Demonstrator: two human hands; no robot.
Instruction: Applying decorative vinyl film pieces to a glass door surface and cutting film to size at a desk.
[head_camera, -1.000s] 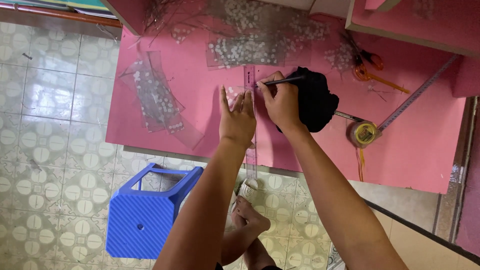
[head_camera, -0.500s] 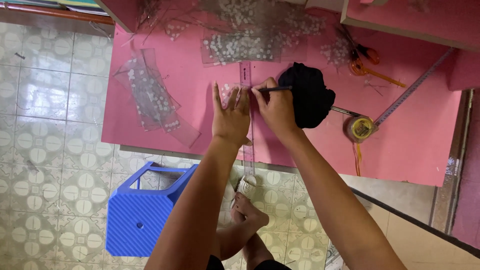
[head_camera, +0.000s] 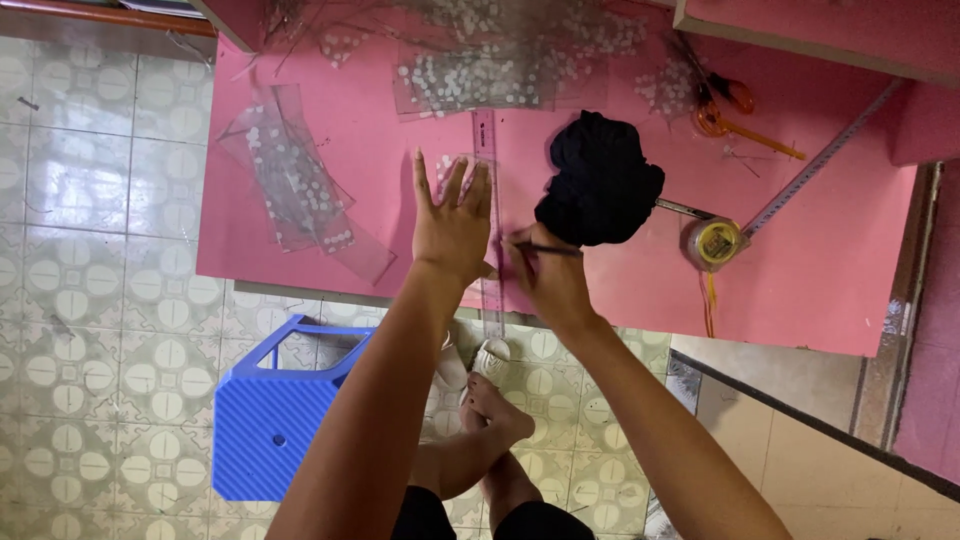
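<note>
My left hand (head_camera: 455, 222) lies flat, fingers spread, on a clear plastic piece and against a long transparent ruler (head_camera: 487, 145) that runs across the pink table (head_camera: 400, 130) and over its near edge. My right hand (head_camera: 550, 280) grips a thin dark pen-like tool (head_camera: 548, 249) with its tip at the ruler's right side, near the table's front edge. A bunched black cloth (head_camera: 600, 180) sits just beyond my right hand.
Clear plastic sheets dotted with white spots (head_camera: 295, 185) lie left and at the back (head_camera: 480, 75). A yellow tape measure (head_camera: 716, 242), its extended blade (head_camera: 820, 160) and orange-handled scissors (head_camera: 725, 110) are at right. A blue plastic stool (head_camera: 285, 410) stands on the tiled floor beside my feet.
My right hand has drawn the tool along the ruler toward me, from beside the black cloth to near the table's front edge. My left hand has stayed pressed down.
</note>
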